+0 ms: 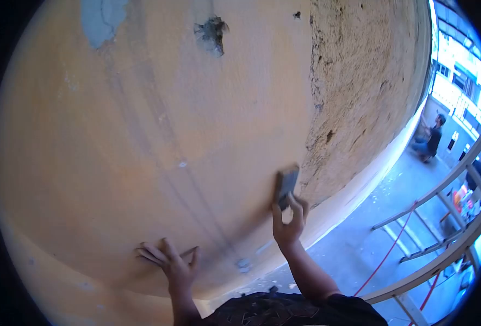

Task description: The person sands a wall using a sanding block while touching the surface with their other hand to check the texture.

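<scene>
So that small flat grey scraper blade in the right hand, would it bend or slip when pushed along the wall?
The small flat grey scraper blade looks thin and straight, so it is probably fairly stiff. The right hand pinches it at its lower end only, so it is likely light. Against the rough tan plaster wall it would probably drag rather than slide.

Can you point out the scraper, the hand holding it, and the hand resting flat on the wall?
scraper (286,186), head view, middle of its blade.
right hand (288,224), head view, back of the hand.
left hand (173,263), head view, back of the hand.

Outdoor building-renovation site, viewed from height. Tall peach-painted plaster wall (142,136) with a rough, scraped bare-render patch (360,81); grey metal scaffold railing (441,261); grey concrete street (371,228) far below, a person crouching there (430,142).
</scene>
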